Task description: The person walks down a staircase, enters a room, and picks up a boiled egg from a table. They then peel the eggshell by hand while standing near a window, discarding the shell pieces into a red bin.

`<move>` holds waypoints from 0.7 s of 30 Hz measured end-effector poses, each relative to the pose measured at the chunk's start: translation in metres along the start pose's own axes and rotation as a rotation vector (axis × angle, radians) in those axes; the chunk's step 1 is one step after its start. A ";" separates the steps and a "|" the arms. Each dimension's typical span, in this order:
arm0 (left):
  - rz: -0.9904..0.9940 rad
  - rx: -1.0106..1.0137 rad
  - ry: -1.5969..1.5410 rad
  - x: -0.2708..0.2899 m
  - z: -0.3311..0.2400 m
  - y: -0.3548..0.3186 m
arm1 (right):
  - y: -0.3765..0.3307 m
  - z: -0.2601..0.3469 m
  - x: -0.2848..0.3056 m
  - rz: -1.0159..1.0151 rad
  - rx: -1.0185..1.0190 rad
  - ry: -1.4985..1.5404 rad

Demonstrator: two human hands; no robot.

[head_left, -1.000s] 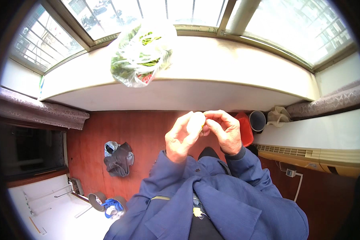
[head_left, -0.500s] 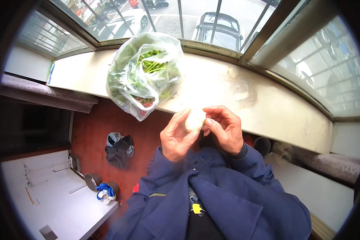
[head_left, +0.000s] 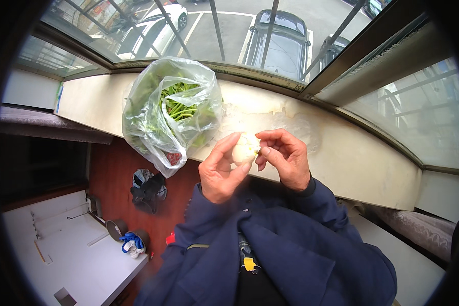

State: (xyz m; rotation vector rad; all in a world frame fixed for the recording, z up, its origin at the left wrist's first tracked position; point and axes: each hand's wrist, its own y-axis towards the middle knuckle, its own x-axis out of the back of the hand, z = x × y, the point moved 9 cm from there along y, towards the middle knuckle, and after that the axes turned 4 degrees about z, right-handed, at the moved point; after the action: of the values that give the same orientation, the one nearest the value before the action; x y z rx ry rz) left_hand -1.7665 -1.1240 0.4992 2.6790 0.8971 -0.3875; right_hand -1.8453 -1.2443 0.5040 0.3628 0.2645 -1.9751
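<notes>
Over the front edge of the windowsill, my left hand [head_left: 220, 169] holds a pale, cream-white round thing [head_left: 245, 149] between thumb and fingers. Strong light washes out its surface, so its kind is unclear; small yellowish-green bits show on its right side. There, my right hand [head_left: 286, 159] is closed in a pinch, thumb against the fingers, at a small dark-and-greenish bit by the round thing's edge. Whether that bit is attached to it I cannot tell. Left of my hands, a clear plastic bag [head_left: 137, 120] full of leafy green stems [head_left: 181, 108] stands on the sill.
The cream windowsill [head_left: 352, 168] curves along a barred window, with parked cars outside. Below left, dark clothing [head_left: 149, 194] lies on the reddish floor [head_left: 112, 173]. A white table [head_left: 81, 270] bears brown containers [head_left: 116, 229] and a blue-and-white bundle [head_left: 132, 244].
The view has shifted, placing the bag lower and farther left. My left hand still holds the round thing; its yellowish-green bits are plainer in dimmer light. My right-hand pinch stays at its edge.
</notes>
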 end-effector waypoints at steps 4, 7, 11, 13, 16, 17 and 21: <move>0.003 0.043 -0.015 0.006 -0.001 0.005 | 0.005 -0.002 -0.001 -0.035 0.019 0.074; 0.010 0.082 -0.050 0.007 0.003 0.006 | 0.003 -0.009 0.002 -0.097 -0.007 0.105; 0.034 0.106 -0.066 0.006 0.007 0.008 | -0.002 -0.006 0.001 -0.117 0.052 0.058; 0.042 0.134 -0.076 0.004 0.010 0.007 | -0.006 -0.005 0.001 -0.130 0.063 0.032; 0.047 0.156 -0.077 0.002 0.013 0.005 | -0.008 -0.005 0.004 -0.124 0.057 0.031; 0.047 0.159 -0.078 0.001 0.013 0.004 | -0.009 -0.005 0.004 -0.121 0.049 0.033; 0.034 0.158 -0.082 0.001 0.015 0.000 | -0.011 -0.009 0.005 -0.108 0.017 0.047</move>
State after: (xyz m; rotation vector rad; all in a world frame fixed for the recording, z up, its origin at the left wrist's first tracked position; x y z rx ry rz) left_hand -1.7682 -1.1291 0.4854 2.7928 0.8283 -0.5792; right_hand -1.8556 -1.2405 0.4937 0.4140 0.3032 -2.0778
